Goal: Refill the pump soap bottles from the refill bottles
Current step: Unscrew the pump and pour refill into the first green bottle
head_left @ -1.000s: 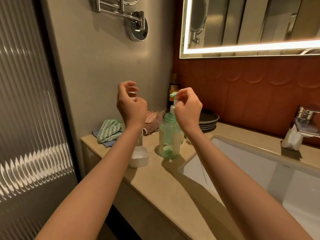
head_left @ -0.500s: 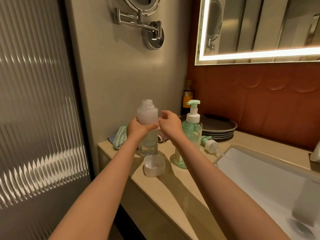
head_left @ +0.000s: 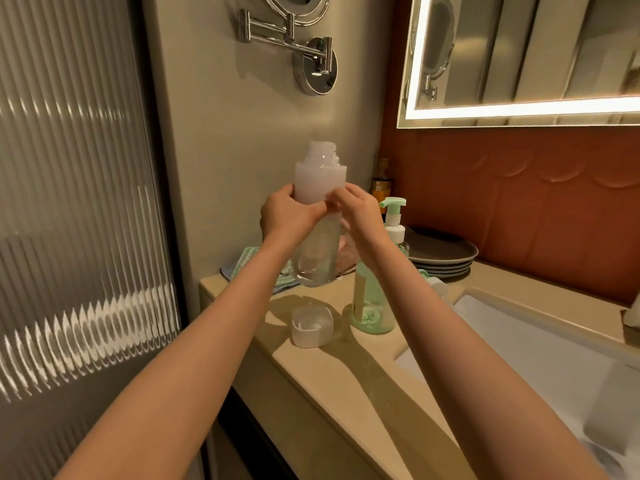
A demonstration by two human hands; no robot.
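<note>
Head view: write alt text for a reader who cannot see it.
The left hand and right hand hold an uncapped frosted refill bottle upright over a beige counter. Beneath stand a white cap and a green soap bottle; behind, a pump bottle and grey plates; a sink lies right.

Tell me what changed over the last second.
The left hand took hold of the frosted bottle and lifted it off the counter; the right hand joined it on the bottle. The white cap and green bottle stayed put.
</note>
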